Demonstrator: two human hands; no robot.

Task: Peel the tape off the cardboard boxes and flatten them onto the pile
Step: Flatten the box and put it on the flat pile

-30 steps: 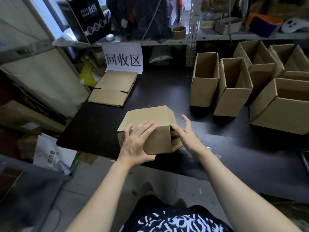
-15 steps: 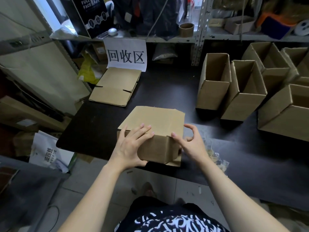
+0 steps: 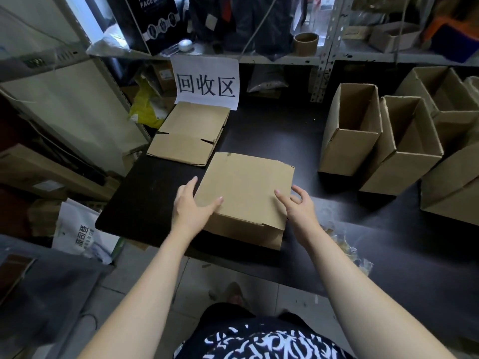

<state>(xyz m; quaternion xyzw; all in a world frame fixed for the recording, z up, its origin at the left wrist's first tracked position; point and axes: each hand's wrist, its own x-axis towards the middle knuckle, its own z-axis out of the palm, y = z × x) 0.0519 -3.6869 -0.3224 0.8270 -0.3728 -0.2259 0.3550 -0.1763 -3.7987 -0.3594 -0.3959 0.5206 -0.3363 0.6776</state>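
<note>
The half-flattened box [image 3: 246, 187] lies mid-frame on the surface [image 3: 145, 203], just beside the pile [image 3: 189, 133] up-left of it. Light, stiff, springy cardboard, I judge: best held by its side edges. The left hand [image 3: 193, 206] rests spread on its left edge; the right hand [image 3: 298, 206], loosely curled, touches the right edge, gripping nothing. The open boxes [image 3: 347, 151] at right look empty.

A nearly flat cardboard box [image 3: 246, 187] lay on the black table [image 3: 145, 203]. The left hand [image 3: 190, 206] rested on its left edge with straight fingers. The right hand [image 3: 298, 206] touched its right edge, fingers loose. The pile of flat boxes [image 3: 189, 136] sat just behind it, under a paper sign [image 3: 207, 82].
</note>
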